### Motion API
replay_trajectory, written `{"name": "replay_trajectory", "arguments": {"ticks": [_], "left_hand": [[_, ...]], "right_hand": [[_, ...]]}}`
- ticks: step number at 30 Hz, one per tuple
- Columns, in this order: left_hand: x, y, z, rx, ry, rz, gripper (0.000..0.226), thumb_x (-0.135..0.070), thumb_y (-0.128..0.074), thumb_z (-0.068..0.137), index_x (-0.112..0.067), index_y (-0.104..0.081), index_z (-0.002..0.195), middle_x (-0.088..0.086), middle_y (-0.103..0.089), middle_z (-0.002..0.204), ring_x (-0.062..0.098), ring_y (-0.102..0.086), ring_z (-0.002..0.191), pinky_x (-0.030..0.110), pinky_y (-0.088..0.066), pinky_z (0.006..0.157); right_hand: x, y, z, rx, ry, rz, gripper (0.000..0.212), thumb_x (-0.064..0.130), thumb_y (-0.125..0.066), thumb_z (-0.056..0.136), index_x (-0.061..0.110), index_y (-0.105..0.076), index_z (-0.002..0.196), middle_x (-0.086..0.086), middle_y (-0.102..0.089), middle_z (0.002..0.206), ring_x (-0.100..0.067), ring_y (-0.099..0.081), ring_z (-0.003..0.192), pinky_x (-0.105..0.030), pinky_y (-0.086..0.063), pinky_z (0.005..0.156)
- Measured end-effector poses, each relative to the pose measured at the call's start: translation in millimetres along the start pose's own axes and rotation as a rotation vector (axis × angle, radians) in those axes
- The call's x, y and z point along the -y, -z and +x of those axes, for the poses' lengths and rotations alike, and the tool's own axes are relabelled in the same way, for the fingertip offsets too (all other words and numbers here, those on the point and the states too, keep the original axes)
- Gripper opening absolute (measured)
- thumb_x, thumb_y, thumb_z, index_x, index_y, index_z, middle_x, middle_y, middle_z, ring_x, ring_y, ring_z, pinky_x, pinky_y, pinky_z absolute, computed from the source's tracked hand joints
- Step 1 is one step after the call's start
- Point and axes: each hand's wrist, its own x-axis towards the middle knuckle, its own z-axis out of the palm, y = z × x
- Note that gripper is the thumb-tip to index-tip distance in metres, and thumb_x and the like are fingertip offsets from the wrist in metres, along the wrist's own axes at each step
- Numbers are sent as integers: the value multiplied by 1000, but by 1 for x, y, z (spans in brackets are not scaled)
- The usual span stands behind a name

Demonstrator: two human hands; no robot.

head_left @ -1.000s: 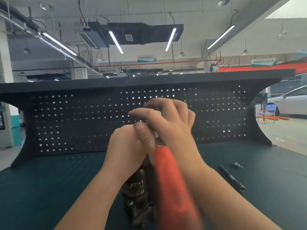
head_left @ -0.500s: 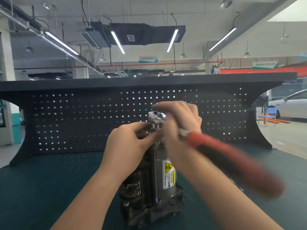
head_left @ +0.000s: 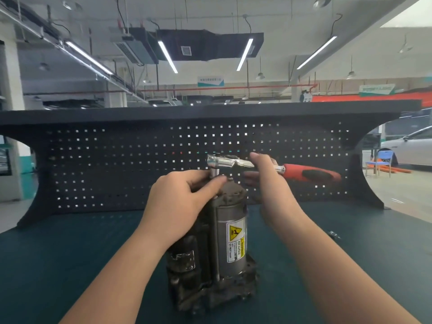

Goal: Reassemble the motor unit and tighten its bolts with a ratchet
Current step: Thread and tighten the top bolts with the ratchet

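Since the motor unit (head_left: 224, 242) stands upright on its base mid-surface (head_left: 70, 265), its top bolts face up, which is why the ratchet (head_left: 268, 168) lies roughly level above it, socket (head_left: 214, 171) pointing down onto the top end. Left hand (head_left: 180, 199) is curled over the unit's upper end, fingers and thumb by the socket's foot, prob. to steady the body and keep the socket seated on the bolt (the bolt itself is hidden under the fingers). Right hand (head_left: 266, 181) pinches the chrome shank w/ thumb on top and fingers under, not out on the red grip (head_left: 313, 174); a choked-up hold like that suits quick, light turns rather than final torque. Judging by this, tightening is under way, not finished. A small loose metal part (head_left: 334, 235) lies on the surface at right, well apart from the unit; a pegboard back panel (head_left: 117, 160) stands behind.
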Motion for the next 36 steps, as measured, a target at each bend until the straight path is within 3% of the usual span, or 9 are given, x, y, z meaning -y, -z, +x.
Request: {"name": "replay_trajectory", "arguments": {"ticks": [4,11,15,20,23,28,31,33,36], "left_hand": [[-2,0,-1,-17,-4,-33,20,-61,-67,74,-48,-73,88,-26,-72,81,-8,-67,81,28,-52,78],[-8,3,1,-35,59,109,33,-41,-52,79,-37,-54,46,-15,-53,44,7,-49,49,13,-31,47],[-9,3,-2,23,-6,23,17,-52,-58,84,-53,-68,71,-23,-68,66,-2,-62,65,30,-49,64],[-4,1,0,-19,-26,62,16,-44,-61,89,-37,-75,91,-23,-73,79,1,-68,76,28,-55,74],[-4,0,0,-19,8,33,14,-51,-66,83,-40,-74,85,-25,-72,76,-8,-66,78,23,-51,75],[-10,-1,1,-19,39,351,30,-39,-38,81,-30,-67,81,-8,-63,67,6,-53,63,19,-34,52],[-9,3,2,-6,45,277,26,-15,-55,87,-29,-65,68,0,-57,55,6,-52,54,19,-39,52],[-10,4,1,-8,18,132,32,-31,-60,85,-40,-62,54,-11,-58,50,2,-51,50,11,-34,48],[-8,0,-1,7,-9,54,14,-47,-62,87,-44,-73,78,-13,-71,68,9,-66,68,27,-51,67]], "right_hand": [[9,-11,-16,-74,381,-75,30,25,-44,92,45,-49,113,11,-54,87,2,-53,69,-14,-47,64],[23,-27,-41,-82,1122,-941,31,44,-43,94,29,-69,104,4,-56,112,-18,-37,109,-40,-26,93],[14,-1,-22,-78,1023,-656,28,38,-44,86,25,-65,99,12,-55,98,-15,-45,102,-45,-36,90],[6,8,-6,58,173,-97,49,48,-52,75,48,-45,124,11,-58,112,-4,-58,101,-29,-47,87],[9,-10,-22,-62,463,-71,43,23,-42,82,47,-50,117,3,-57,97,4,-55,77,-12,-47,69],[13,-36,-47,-40,1071,-826,27,20,-54,76,31,-68,97,9,-59,100,-15,-37,103,-44,-33,84],[14,-40,-48,-15,1055,-843,29,24,-55,83,32,-68,108,12,-59,106,-13,-33,107,-44,-32,89],[11,-29,-40,-47,997,-684,30,29,-46,88,35,-66,109,15,-61,102,-9,-40,106,-39,-31,93],[10,-4,-21,-19,667,-373,35,42,-43,80,40,-59,111,12,-61,102,-4,-50,103,-32,-40,91]]}}
